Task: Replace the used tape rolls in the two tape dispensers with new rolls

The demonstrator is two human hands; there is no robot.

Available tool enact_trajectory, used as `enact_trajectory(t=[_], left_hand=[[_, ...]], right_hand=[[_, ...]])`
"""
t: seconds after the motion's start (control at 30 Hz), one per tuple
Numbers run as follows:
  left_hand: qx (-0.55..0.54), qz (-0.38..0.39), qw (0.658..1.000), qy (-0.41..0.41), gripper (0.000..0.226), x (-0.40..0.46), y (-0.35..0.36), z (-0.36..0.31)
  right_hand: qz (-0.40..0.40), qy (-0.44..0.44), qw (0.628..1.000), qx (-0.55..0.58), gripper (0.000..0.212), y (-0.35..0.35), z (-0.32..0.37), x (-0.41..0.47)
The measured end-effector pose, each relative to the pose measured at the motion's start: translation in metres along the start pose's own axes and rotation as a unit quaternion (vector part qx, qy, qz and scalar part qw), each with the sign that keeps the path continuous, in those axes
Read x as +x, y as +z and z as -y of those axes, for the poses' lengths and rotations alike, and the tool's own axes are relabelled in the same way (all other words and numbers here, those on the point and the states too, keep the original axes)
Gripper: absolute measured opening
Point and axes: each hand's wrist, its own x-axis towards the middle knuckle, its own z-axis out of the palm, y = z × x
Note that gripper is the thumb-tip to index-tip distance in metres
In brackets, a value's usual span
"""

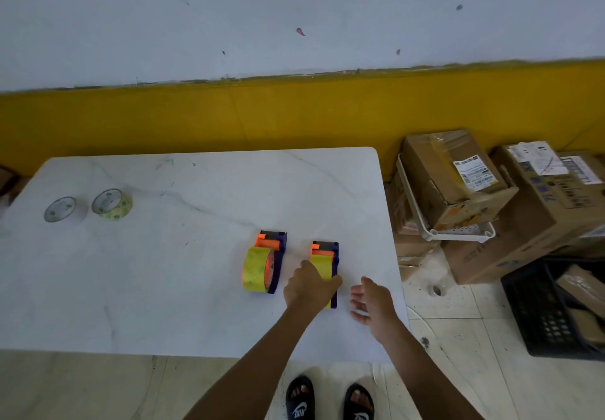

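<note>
Two blue-and-orange tape dispensers stand side by side on the white marble table (163, 288). The left dispenser (273, 252) carries a full yellowish roll. My left hand (309, 287) grips the yellowish roll of the right dispenser (327, 256) from the near side and covers its lower half. My right hand (373, 301) hovers just right of that dispenser, fingers spread, holding nothing. At the table's far left lie two loose rolls: a nearly bare grey roll (62, 209) and a thin yellowish roll (112, 203).
Cardboard boxes (458, 177) and a white basket (458, 233) are stacked on the floor right of the table. A black crate (550, 315) sits near them. A small tape core (436, 290) lies on the tiles. My sandalled feet (329, 400) stand at the near edge.
</note>
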Motion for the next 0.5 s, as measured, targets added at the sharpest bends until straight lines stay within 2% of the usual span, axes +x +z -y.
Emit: enact_trajectory(t=[0.1,0.23,0.33,0.5], left_hand=[[-0.026,0.008,1.0,0.003,0.089,-0.007,-0.007,-0.002],[-0.087,-0.046,0.995,0.022,0.071,-0.018,-0.038,-0.007],[-0.075,-0.085,0.993,0.033,0.056,-0.024,-0.078,-0.008],[-0.041,-0.124,0.991,0.024,0.051,-0.034,-0.142,0.002]], right_hand=[[0.015,-0.046,0.998,-0.028,0.029,0.001,0.023,-0.009],[0.059,-0.138,0.983,-0.108,0.018,0.006,0.054,-0.028],[0.091,-0.215,0.956,-0.177,0.012,0.016,0.078,-0.054],[0.113,-0.314,0.91,-0.248,0.015,0.038,0.11,-0.089]])
